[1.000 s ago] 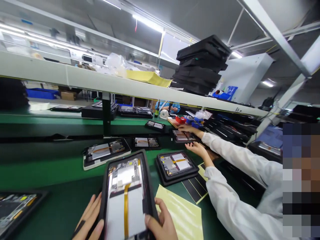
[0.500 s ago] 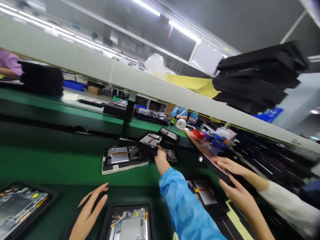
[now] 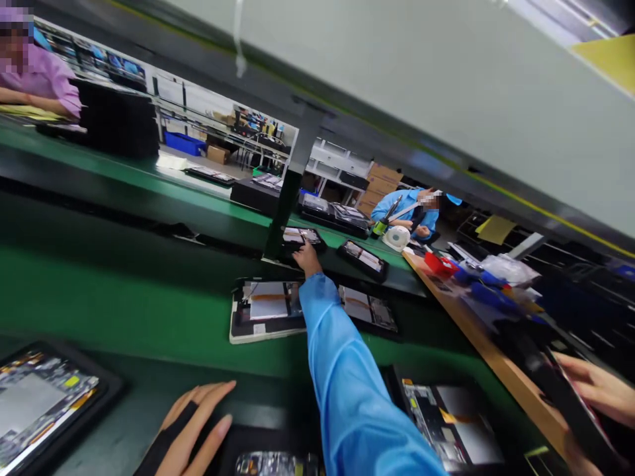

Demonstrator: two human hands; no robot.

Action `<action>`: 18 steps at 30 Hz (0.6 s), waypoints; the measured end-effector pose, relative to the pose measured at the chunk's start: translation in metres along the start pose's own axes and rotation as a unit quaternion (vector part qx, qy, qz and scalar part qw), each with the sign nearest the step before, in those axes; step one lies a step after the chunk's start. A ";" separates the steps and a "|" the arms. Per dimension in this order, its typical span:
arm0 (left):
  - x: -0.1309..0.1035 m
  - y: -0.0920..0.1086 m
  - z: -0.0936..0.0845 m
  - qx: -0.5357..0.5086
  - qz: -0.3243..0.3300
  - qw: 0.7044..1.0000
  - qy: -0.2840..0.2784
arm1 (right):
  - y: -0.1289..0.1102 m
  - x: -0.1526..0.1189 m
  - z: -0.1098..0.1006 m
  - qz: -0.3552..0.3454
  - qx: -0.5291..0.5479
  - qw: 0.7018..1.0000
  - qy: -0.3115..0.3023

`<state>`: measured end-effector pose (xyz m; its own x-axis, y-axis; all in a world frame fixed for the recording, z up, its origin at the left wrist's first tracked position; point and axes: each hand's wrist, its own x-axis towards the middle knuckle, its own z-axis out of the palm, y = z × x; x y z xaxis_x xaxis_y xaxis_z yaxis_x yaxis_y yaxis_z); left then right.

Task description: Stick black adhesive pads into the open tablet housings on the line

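My right hand (image 3: 308, 259), in a blue sleeve, is stretched far forward. Its fingers grip the near edge of an opened tablet (image 3: 302, 235) on the far ledge beside the post. My left hand (image 3: 196, 423), with a black band across it, hovers over the dark near bench, fingers apart and holding nothing. Just right of it lies another opened tablet (image 3: 270, 463), partly cut off by the frame. Under my right forearm, an opened tablet (image 3: 268, 304) rests on a white-edged pad, with a further opened tablet (image 3: 370, 309) to its right.
An opened tablet (image 3: 37, 403) lies at lower left, another (image 3: 451, 423) at lower right. One more (image 3: 364, 259) sits on the far ledge. A dark post (image 3: 285, 211) and an overhead shelf (image 3: 397, 99) frame the reach. At right, a co-worker's hands (image 3: 595, 383) hold a dark panel.
My right hand has carried the opened tablet forward and left onto the far ledge. My left hand stays open near the bench. The view has tilted down, and the co-worker's panel has moved right.
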<state>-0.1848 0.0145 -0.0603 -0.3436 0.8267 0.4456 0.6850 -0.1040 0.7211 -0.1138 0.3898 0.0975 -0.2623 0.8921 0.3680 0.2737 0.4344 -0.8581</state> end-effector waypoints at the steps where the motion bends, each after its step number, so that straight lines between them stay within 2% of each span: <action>1: 0.001 -0.007 -0.001 0.011 0.004 1.000 -0.005 | 0.000 -0.003 -0.008 0.029 -0.002 1.000 -0.003; 3: 0.008 -0.018 -0.004 0.021 -0.002 1.000 -0.002 | 0.000 -0.017 -0.035 0.072 -0.012 0.997 0.004; 5: 0.023 -0.026 -0.005 0.018 -0.021 1.000 0.012 | 0.000 -0.046 -0.070 0.095 -0.025 0.995 0.020; 7: 0.049 -0.028 -0.003 0.004 -0.062 0.998 0.024 | 0.001 -0.087 -0.103 0.103 -0.039 0.993 0.044; 9: 0.084 -0.025 0.001 -0.007 -0.075 0.997 0.022 | 0.002 -0.135 -0.125 0.101 -0.048 0.991 0.070; 11: 0.123 -0.020 0.007 -0.020 -0.085 0.996 0.017 | 0.005 -0.180 -0.131 0.092 -0.050 0.990 0.093; 13: 0.159 -0.013 0.012 -0.029 -0.106 0.994 0.015 | 0.007 -0.211 -0.125 0.080 -0.047 0.989 0.114; 16: 0.196 -0.004 0.016 -0.041 -0.136 0.990 -0.011 | 0.009 -0.230 -0.106 0.057 -0.038 0.989 0.131; 18: 0.205 -0.002 0.017 -0.045 -0.147 0.987 -0.040 | 0.007 -0.229 -0.095 0.043 -0.035 0.990 0.129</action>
<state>-0.2459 0.1936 0.0207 -0.4639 0.8696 0.1690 0.5017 0.1007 0.8591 0.0365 0.2008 0.0414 0.0073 0.9243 0.3815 0.3500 0.3550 -0.8668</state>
